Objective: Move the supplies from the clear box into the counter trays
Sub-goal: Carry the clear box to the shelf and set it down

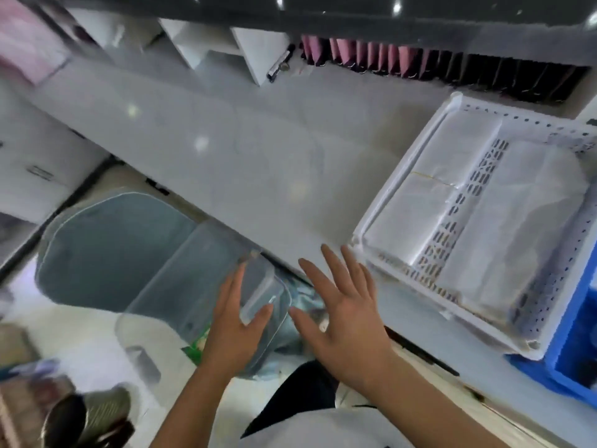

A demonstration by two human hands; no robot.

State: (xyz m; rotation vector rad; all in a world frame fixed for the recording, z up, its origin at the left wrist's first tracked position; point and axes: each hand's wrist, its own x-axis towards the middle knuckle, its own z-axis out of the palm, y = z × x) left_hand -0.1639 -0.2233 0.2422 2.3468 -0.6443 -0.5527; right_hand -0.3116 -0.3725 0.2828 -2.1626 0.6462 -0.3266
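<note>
The left hand (237, 313) lies flat with its fingers straight and spread, the palm laid against the near corner of the clear box (181, 286) — nothing is curled round the plastic, and the thumb tip rests on the box's rounded rim. The right hand (347, 313) is likewise spread wide, all five fingers extended and apart, gripping nothing; it hovers palm down over the near edge of the counter (245, 163), just beside the box and near the corner of the white perforated tray (452, 111), and whether it touches the counter cannot be told. Both forearms reach forward and up from the bottom of the view, roughly parallel, the left angled toward the box and the right toward the counter edge. The clear box sits below the counter's edge, tilted, over a grey-blue bin (106, 250) on the floor; its contents are too blurred to make out. The white tray stands on the counter at the right and holds flat stacks of white plastic bags (523, 221), one stack bound with a thin band. A blue crate (578, 357) lies just beside the tray at the right edge — partly cut off by the frame.
</note>
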